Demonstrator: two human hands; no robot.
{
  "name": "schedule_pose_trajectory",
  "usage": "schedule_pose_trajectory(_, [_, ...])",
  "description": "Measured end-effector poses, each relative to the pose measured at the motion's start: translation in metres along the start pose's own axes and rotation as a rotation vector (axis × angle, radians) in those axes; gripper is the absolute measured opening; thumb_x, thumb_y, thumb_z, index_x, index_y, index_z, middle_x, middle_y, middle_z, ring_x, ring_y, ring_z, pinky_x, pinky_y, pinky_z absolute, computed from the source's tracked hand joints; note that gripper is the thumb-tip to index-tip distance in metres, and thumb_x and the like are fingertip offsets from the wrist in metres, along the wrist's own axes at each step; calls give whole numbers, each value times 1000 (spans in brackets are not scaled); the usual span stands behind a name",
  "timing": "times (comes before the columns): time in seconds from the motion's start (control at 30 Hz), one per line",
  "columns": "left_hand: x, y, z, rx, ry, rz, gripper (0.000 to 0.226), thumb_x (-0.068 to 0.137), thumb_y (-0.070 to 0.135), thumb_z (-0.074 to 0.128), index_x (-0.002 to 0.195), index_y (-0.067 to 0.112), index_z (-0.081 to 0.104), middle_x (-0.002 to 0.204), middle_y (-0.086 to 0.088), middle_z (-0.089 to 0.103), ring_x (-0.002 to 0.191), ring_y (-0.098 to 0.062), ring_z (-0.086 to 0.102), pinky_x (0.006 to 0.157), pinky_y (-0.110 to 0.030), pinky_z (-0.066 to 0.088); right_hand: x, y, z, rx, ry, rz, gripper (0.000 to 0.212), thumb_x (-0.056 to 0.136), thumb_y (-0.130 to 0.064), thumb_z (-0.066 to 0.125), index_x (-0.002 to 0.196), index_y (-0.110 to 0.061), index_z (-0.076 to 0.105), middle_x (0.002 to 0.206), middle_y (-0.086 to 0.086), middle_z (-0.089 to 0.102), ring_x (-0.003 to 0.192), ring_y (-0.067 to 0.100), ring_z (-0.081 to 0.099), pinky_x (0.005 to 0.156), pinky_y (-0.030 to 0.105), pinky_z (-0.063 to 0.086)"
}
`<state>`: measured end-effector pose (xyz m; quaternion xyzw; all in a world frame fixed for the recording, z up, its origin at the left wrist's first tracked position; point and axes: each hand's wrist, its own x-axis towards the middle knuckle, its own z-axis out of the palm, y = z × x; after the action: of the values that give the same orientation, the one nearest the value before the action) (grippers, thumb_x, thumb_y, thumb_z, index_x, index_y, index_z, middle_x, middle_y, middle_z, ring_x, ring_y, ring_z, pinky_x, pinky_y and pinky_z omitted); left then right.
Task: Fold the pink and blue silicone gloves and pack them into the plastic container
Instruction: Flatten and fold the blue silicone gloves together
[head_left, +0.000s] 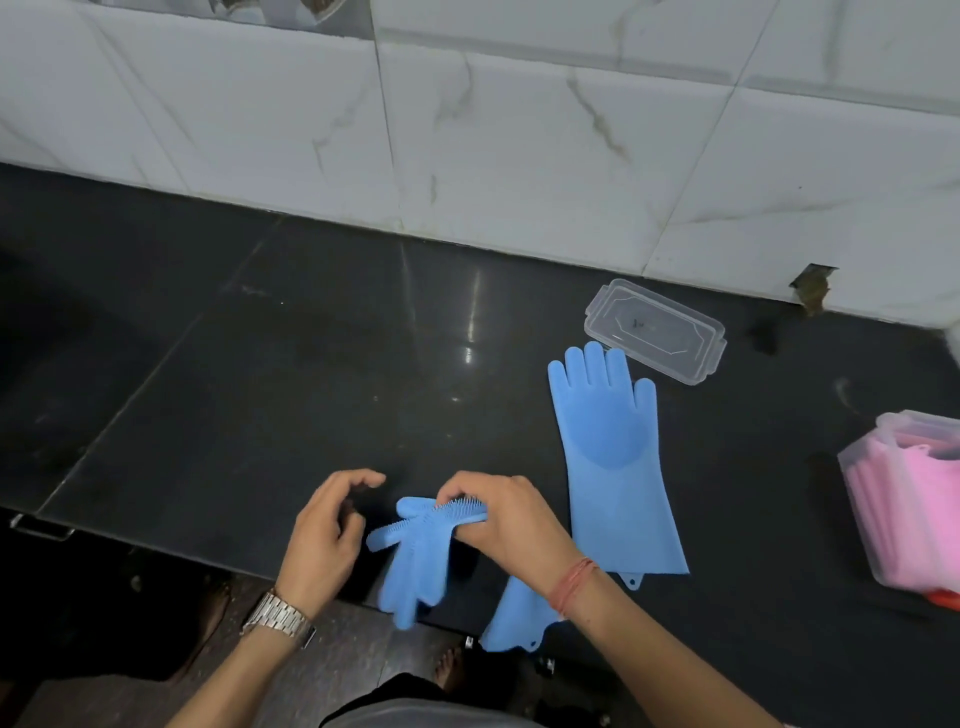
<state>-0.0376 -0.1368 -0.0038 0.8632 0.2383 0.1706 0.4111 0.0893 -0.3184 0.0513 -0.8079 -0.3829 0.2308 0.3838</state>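
Note:
My right hand (511, 522) grips a blue silicone glove (415, 561) at its bristled palm, near the counter's front edge; the glove's fingers hang down to the left and its cuff pokes out under my right wrist. My left hand (324, 535) hovers just left of it, fingers curled, holding nothing. A second blue glove (610, 447) lies flat on the counter, fingers pointing away. A clear plastic container (906, 499) at the right edge holds folded pink gloves. Its clear lid (654, 330) lies near the wall.
The dark stone counter (260, 364) runs to a white tiled wall (519, 130) at the back. Its front edge passes just under my hands, with the floor and a bare foot below.

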Motion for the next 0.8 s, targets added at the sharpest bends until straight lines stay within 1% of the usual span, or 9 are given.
schedule_pose_trajectory(0.1, [2,19,11,-206,-49,-13,58,78,-18,50,102,33,62,101,10,68,95,-4,62,84,-22,48,-7,-8,-18,212,25,-15,4,76,-28,64,72,-28,65,61,-16,58,56,-2,48,55,14,36])
schedule_pose_trajectory(0.2, [7,47,25,-393,-66,-120,34,86,11,56,86,43,67,85,22,70,79,4,63,75,-13,49,-15,-5,-37,466,220,130,36,80,-48,58,67,-14,61,60,-14,50,58,-1,44,58,18,37])
schedule_pose_trajectory(0.27, [11,59,37,-725,-99,-283,22,93,22,52,91,31,72,91,10,72,91,-10,64,81,-21,52,-21,6,-50,678,306,313,56,80,-59,56,86,-5,69,74,-6,66,70,7,60,66,27,48])
schedule_pose_trajectory(0.33, [14,68,52,-1022,-244,-484,40,98,41,39,114,16,65,114,-9,67,106,-25,62,92,-37,49,-30,23,-57,973,289,414,47,89,-54,57,103,-13,74,100,2,76,92,18,72,81,34,56])
schedule_pose_trajectory(0.4, [12,78,69,-1072,-379,-539,61,94,57,32,125,12,59,122,-11,63,110,-25,61,96,-39,48,-41,37,-60,1104,298,496,38,95,-44,54,110,-16,73,106,8,75,98,26,72,83,40,58])
schedule_pose_trajectory(0.5, [5,95,97,-969,-529,-519,46,93,47,50,126,16,60,130,-12,61,116,-29,59,99,-44,48,-55,61,-59,1090,344,609,35,98,-31,52,117,-7,68,105,13,75,98,30,71,86,43,57])
schedule_pose_trajectory(0.57, [0,105,113,-936,-552,-490,37,89,32,62,124,22,60,129,-12,62,115,-29,61,91,-43,53,-67,75,-62,1138,291,593,32,100,-23,49,123,-7,64,113,15,72,105,34,67,92,49,54])
schedule_pose_trajectory(0.7, [-4,129,133,-1012,-467,-415,39,88,20,64,126,25,57,127,-11,64,112,-34,63,87,-45,55,-86,88,-82,1117,109,388,41,97,-6,46,135,-21,53,127,6,66,114,27,64,89,40,56])
schedule_pose_trajectory(0.8, [-3,144,145,-935,-409,-339,42,87,21,66,128,25,54,126,-8,64,111,-32,64,89,-48,54,-92,99,-99,1078,82,322,53,92,-4,52,139,-28,48,132,2,62,119,26,60,99,48,49])
